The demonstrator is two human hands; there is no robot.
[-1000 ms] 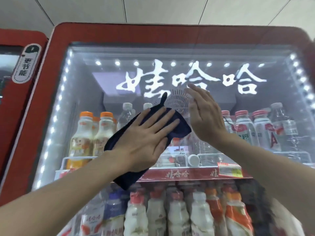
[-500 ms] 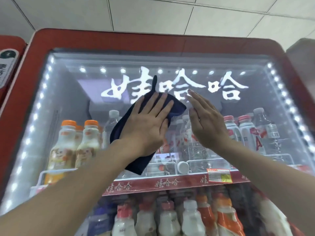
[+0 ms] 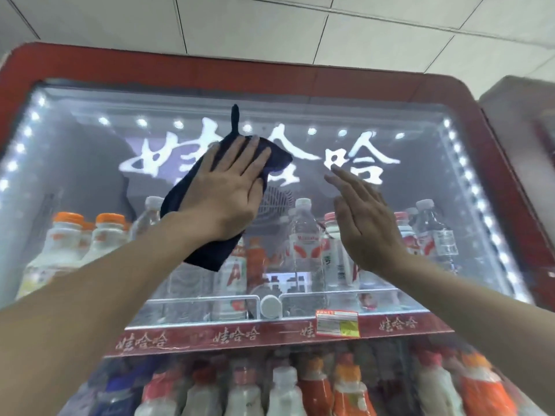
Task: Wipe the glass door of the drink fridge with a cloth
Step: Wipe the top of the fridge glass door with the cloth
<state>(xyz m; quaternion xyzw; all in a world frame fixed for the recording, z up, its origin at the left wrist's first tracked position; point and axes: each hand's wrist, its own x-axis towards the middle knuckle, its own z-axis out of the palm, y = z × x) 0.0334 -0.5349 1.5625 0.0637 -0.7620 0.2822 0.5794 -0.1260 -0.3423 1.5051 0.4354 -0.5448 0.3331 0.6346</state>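
A dark navy cloth (image 3: 279,157) lies flat against the glass door (image 3: 90,181) of a red-framed drink fridge. My left hand (image 3: 228,190) presses it to the upper middle of the glass with straight, spread fingers, over the white lettering. One thin corner of the cloth points up above my fingers and a flap hangs below my wrist. To the right, my right hand (image 3: 366,220) is flat with straight fingers at the glass and holds nothing.
Behind the glass, shelves carry several bottles (image 3: 303,235) with orange, white and red caps. A red shelf strip (image 3: 270,334) with a price label crosses the lower part. The red frame (image 3: 210,70) rims the door, with LED strips along both sides. Ceiling tiles are above.
My left hand has slid the cloth upward over the glass, from the bottle shelf up to the white lettering. The right hand rose with it. The view tilted up.
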